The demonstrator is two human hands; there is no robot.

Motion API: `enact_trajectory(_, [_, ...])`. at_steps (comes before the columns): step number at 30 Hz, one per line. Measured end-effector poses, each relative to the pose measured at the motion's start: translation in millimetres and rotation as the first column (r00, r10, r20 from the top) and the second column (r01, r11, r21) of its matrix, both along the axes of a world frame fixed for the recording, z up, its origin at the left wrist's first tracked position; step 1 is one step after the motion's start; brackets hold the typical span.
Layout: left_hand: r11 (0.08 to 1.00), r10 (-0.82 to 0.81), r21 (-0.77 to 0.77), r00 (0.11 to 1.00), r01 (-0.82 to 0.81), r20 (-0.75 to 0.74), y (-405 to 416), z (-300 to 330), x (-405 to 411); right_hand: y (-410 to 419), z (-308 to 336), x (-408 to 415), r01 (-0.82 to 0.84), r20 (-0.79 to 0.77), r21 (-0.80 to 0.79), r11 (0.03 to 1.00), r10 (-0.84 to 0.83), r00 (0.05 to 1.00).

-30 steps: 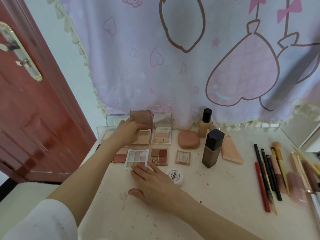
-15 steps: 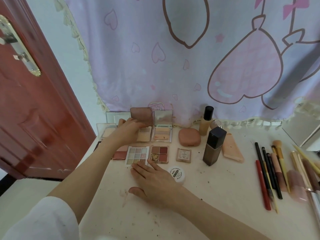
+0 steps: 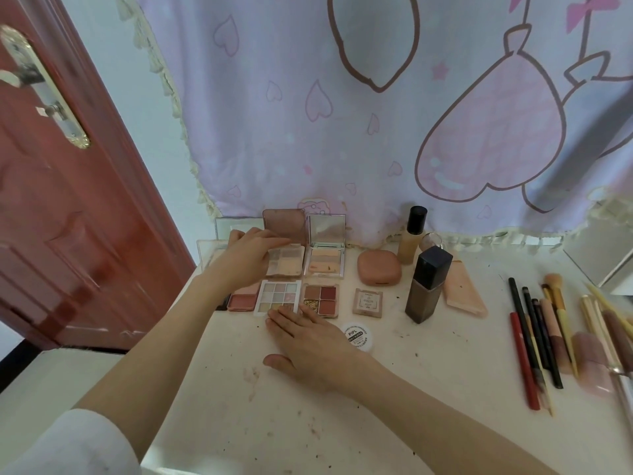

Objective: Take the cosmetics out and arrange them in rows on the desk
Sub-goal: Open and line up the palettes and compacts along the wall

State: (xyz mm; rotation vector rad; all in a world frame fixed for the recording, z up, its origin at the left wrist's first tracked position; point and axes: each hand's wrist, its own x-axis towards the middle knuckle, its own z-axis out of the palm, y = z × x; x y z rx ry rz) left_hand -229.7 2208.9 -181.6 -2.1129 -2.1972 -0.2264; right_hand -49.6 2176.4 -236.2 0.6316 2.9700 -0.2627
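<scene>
Flat, fingers straight: right hand [image 3: 313, 351] on desk [image 3: 428, 406], tips touching 9-pan palette [image 3: 278, 296]. Left hand [image 3: 248, 257] over open compact [image 3: 286, 258], fingers extended, touching it.

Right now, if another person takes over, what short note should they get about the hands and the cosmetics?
Left hand: open, fingers resting on the open palette in the back row.
Right hand: open, flat on the desk, fingertips at the nine-pan palette.
Done: palettes lie in two rows; bottles stand at the middle; pencils and brushes lie at the right.
Left: straighten the back-row palettes; the white jar sits outside the rows.
</scene>
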Motion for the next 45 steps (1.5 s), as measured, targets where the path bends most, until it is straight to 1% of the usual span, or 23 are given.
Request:
enact_trajectory(6, [1.000,0.000,0.000,1.000,0.000,0.021,-8,0,0,1,-1,1,-0.010,0.008,0.014,1.000,0.010,1.000])
enact_trajectory(11, [0.999,-0.042,0.024,0.996,0.041,0.073,-15,0,-3,1,1,3,-0.011,-0.017,0.021,1.000,0.012,1.000])
enact_trajectory(13, [0.997,-0.059,0.057,0.992,0.053,0.112,-19,-2,-3,3,3,5,-0.014,-0.032,0.026,1.000,0.015,0.999])
enact_trajectory(16, [0.985,-0.076,0.167,0.981,0.045,0.180,-31,-7,1,4,12,14,0.022,-0.127,0.038,0.999,-0.017,0.992])
enact_trajectory(19, [0.970,-0.080,0.241,0.980,0.034,0.185,-49,-26,4,16,19,28,0.184,-0.268,0.053,0.982,-0.163,0.949])
enact_trajectory(20, [0.971,-0.065,0.239,0.980,0.019,0.185,-57,-33,5,24,19,31,0.269,-0.302,0.068,0.961,-0.237,0.923])
enact_trajectory(22, [0.975,-0.033,0.220,0.980,-0.011,0.196,-74,-49,11,41,18,32,0.451,-0.330,0.080,0.889,-0.403,0.854])
enact_trajectory(23, [0.975,-0.014,0.220,0.981,-0.030,0.196,-84,-56,15,51,17,31,0.530,-0.328,0.080,0.844,-0.480,0.814])
enact_trajectory(25, [0.971,0.046,0.222,0.978,-0.091,0.203,-104,-68,25,69,17,28,0.662,-0.265,0.076,0.746,-0.625,0.734])
enact_trajectory(26, [0.969,0.102,0.200,0.971,-0.147,0.216,-114,-72,31,77,17,27,0.714,-0.218,0.055,0.697,-0.690,0.690])
enact_trajectory(28, [0.947,0.272,0.110,0.937,-0.301,0.221,-132,-78,41,89,16,25,0.779,-0.132,-0.003,0.627,-0.773,0.621])
enact_trajectory(30, [0.891,0.441,0.018,0.875,-0.454,0.201,-145,-81,48,94,12,24,0.789,-0.117,0.003,0.614,-0.784,0.610])
enact_trajectory(31, [0.865,0.495,-0.016,0.849,-0.501,0.187,-150,-82,51,94,12,25,0.784,-0.128,0.019,0.620,-0.776,0.617])
enact_trajectory(33, [0.835,0.548,-0.052,0.821,-0.548,0.158,-152,-83,55,93,13,26,0.777,-0.168,0.014,0.629,-0.765,0.622])
enact_trajectory(36, [0.819,0.574,-0.083,0.811,-0.568,0.111,-149,-82,57,92,15,24,0.795,-0.208,-0.066,0.603,-0.787,0.580])
enact_trajectory(39, [0.820,0.573,-0.086,0.812,-0.567,0.114,-149,-81,56,92,16,21,0.807,-0.204,-0.091,0.584,-0.804,0.558])
enact_trajectory(41, [0.820,0.573,-0.086,0.811,-0.566,0.116,-149,-81,56,88,18,21,0.789,-0.241,-0.111,0.604,-0.787,0.568])
enact_trajectory(45, [0.824,0.567,-0.081,0.815,-0.561,0.122,-148,-78,57,73,27,18,0.725,-0.367,-0.168,0.668,-0.725,0.583])
